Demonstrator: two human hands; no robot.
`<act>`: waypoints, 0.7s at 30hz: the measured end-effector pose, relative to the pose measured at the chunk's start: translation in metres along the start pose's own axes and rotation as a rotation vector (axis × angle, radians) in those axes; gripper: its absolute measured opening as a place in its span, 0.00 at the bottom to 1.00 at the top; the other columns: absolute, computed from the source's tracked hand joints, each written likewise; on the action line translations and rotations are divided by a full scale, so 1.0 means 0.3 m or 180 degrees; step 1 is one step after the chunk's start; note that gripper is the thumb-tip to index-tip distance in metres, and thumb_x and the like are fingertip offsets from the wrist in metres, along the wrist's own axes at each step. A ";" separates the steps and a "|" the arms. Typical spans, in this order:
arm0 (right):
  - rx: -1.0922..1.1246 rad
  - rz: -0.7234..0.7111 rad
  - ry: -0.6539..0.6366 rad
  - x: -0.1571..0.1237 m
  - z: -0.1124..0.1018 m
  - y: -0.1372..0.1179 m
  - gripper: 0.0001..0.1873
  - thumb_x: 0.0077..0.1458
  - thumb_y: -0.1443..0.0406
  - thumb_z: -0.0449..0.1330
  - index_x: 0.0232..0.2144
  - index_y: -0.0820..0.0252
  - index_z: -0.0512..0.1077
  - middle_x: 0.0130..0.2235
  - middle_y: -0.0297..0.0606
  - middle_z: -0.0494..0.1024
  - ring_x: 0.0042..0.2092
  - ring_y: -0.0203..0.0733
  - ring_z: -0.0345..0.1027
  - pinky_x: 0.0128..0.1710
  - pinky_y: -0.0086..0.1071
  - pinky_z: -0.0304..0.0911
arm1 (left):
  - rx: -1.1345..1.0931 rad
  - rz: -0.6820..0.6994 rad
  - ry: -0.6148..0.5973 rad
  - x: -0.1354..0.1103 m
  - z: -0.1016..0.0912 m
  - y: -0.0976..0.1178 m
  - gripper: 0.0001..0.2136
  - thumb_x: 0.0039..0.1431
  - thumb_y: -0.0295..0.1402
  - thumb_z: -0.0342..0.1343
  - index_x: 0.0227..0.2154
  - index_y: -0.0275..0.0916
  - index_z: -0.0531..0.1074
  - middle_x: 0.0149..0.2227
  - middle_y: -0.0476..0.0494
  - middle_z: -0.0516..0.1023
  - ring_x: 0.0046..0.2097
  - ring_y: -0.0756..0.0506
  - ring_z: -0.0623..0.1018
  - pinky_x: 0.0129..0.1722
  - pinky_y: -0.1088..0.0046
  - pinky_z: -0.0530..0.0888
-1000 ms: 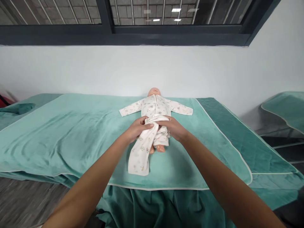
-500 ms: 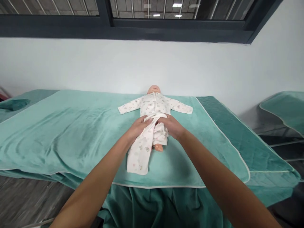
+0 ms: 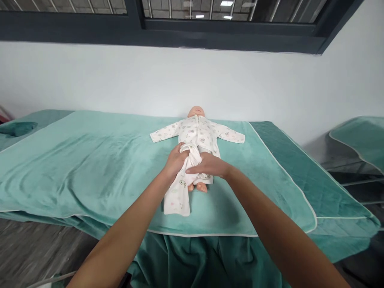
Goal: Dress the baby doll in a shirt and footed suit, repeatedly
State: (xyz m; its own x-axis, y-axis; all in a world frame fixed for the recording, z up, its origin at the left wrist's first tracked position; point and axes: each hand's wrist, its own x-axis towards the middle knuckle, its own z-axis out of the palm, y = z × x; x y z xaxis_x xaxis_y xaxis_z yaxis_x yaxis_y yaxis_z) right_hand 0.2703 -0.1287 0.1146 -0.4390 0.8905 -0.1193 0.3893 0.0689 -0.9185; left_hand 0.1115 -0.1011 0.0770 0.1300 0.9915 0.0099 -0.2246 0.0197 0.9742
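At six o'clock from the doll's head point(image 3: 196, 111), left hand point(image 3: 175, 161) and right hand point(image 3: 211, 165) grip bunched cloth point(image 3: 177, 201); even gathering advised.

I count one doll point(image 3: 196, 111) at the centre of the view, with two bare feet point(image 3: 201, 187) showing. It has on one printed top point(image 3: 202, 131) with two sleeves point(image 3: 231, 135), one to each side. Just below centre there is one left hand point(image 3: 175, 161) and one right hand point(image 3: 212, 165), two in all, on two bare forearms point(image 3: 126, 224). Whether the white cloth point(image 3: 177, 200) in them is one piece or two, I can't tell. One pale green sheet point(image 3: 99, 168) spans the middle; one green flap point(image 3: 361, 138) is at the far right, one dark green bundle point(image 3: 18, 128) at the far left. Up top, one window point(image 3: 234, 35) shows two panes point(image 3: 165, 10), with three bright reflections point(image 3: 227, 3) in the right one.
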 end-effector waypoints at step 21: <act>0.0940 0.0143 0.0159 0.000 0.012 0.040 0.23 0.46 0.53 0.73 0.43 0.58 0.79 0.45 0.40 0.83 0.50 0.49 0.74 0.51 0.39 0.68 | -0.0843 -0.0480 -0.0106 -0.036 -0.020 -0.013 0.21 0.46 0.44 0.70 0.40 0.38 0.75 0.31 0.49 0.79 0.31 0.47 0.77 0.35 0.71 0.72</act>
State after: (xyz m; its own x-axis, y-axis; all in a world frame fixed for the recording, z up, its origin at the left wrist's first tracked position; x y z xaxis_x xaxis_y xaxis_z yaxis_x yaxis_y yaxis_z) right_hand 0.2720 -0.1294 0.1023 -0.3834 0.9113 -0.1504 0.1520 -0.0983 -0.9835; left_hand 0.1053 -0.1109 0.0717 0.2117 0.9701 -0.1188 -0.4438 0.2037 0.8727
